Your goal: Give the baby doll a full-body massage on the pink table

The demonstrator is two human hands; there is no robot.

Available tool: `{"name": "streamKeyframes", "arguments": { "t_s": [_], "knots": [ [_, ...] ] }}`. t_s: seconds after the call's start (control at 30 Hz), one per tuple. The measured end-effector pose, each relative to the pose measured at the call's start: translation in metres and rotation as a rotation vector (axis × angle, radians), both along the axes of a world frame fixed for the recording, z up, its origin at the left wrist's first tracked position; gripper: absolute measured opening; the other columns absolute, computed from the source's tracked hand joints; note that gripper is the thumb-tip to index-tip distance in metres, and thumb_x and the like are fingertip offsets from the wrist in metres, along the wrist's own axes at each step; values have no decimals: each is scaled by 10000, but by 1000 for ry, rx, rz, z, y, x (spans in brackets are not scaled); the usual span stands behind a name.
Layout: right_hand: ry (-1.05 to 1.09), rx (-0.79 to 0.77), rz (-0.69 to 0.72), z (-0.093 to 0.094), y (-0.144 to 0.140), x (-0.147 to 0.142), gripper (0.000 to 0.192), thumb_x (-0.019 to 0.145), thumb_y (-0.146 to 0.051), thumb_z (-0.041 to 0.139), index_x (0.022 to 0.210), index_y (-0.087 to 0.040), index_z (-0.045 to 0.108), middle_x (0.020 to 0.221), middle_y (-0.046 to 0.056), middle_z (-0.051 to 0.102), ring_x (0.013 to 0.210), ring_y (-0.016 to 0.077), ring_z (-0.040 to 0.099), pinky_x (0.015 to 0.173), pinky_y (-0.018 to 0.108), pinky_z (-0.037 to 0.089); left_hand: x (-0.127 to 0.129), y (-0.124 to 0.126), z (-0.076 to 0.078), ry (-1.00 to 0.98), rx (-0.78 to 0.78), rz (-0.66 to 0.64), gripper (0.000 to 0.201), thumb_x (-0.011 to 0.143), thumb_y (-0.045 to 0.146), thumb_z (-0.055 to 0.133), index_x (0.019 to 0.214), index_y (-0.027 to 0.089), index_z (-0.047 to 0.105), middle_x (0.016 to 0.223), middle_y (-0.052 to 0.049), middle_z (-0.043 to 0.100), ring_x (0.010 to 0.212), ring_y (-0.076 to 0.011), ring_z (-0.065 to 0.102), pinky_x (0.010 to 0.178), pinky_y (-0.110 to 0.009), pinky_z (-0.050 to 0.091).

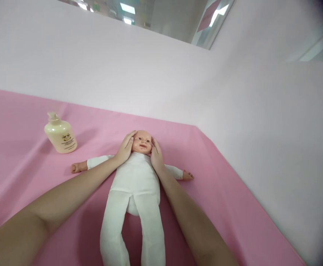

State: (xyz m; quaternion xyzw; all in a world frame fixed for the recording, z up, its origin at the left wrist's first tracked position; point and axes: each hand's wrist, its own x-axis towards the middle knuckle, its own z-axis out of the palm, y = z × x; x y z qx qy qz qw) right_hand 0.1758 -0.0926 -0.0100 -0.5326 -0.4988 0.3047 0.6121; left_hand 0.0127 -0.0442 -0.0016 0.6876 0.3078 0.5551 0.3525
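A baby doll [139, 173] with a white cloth body lies on its back, its head away from me and its arms spread to the sides. My left hand [126, 147] rests along the left side of the doll's head [142, 142], fingers stretched out and lying flat. Against the head's right side lies my right hand [157, 154], its fingers also extended. The head sits between the two palms, face up. My forearms pass over the doll's arms and partly hide them. The feet are cut off by the bottom edge of the view.
A pale yellow pump bottle [61, 136] stands upright to the left, near the doll's left-hand fist. Pink sheeting [200, 155] covers the surface. A white wall [100, 66] rises behind and to the right, with a mirror or window [172, 22] at the top.
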Motion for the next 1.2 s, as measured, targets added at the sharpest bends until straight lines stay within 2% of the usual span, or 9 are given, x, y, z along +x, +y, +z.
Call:
{"name": "streamKeyframes", "arguments": {
  "t_s": [0.23,0.4,0.53,0.63,0.83,1.0,1.2],
  "knots": [
    [3,-27,-7,11,-7,-5,572,900,-537,470,1403,-265,490,1503,18,473,1388,214,446,1177,440,347,0,-2,2,61,5,-11,469,970,461,421,1370,220,470,1475,-103,468,1411,-224,395,1215,-455,268],
    [-43,-2,39,24,-14,-11,647,866,-569,533,1416,-235,469,1465,63,518,1388,233,449,1185,416,330,0,-2,1,135,56,2,645,862,480,609,1408,203,408,1480,-140,437,1403,-280,391,1198,-491,283],
    [-51,-25,61,28,-16,-13,738,823,-569,602,1455,-238,412,1483,77,493,1392,247,445,1178,417,344,0,-3,2,147,59,7,703,826,470,659,1418,202,392,1481,-151,427,1399,-295,393,1185,-497,303],
    [-61,-40,63,29,-17,-14,734,828,-568,596,1461,-252,400,1492,68,483,1396,240,440,1180,410,343,-1,-4,3,152,66,-1,662,859,479,620,1422,217,391,1488,-141,425,1406,-284,388,1190,-495,296],
    [-112,-15,12,22,-14,-11,650,892,-588,478,1433,-231,447,1496,65,477,1410,228,413,1201,416,296,0,-4,3,95,39,6,465,993,452,364,1378,207,450,1478,-120,458,1406,-225,397,1206,-460,282],
    [-59,-19,-19,10,-7,-6,573,935,-567,382,1422,-277,465,1507,20,463,1410,204,409,1190,442,315,0,-1,1,44,9,-3,459,1011,440,305,1360,196,478,1467,-113,481,1402,-202,409,1218,-435,266],
    [-19,-3,-13,6,-3,-2,506,934,-514,401,1376,-296,515,1447,11,533,1359,204,471,1166,454,354,1,-2,1,16,-3,7,444,1014,429,304,1339,200,502,1441,-104,515,1381,-201,440,1214,-439,283]
  ]
}}
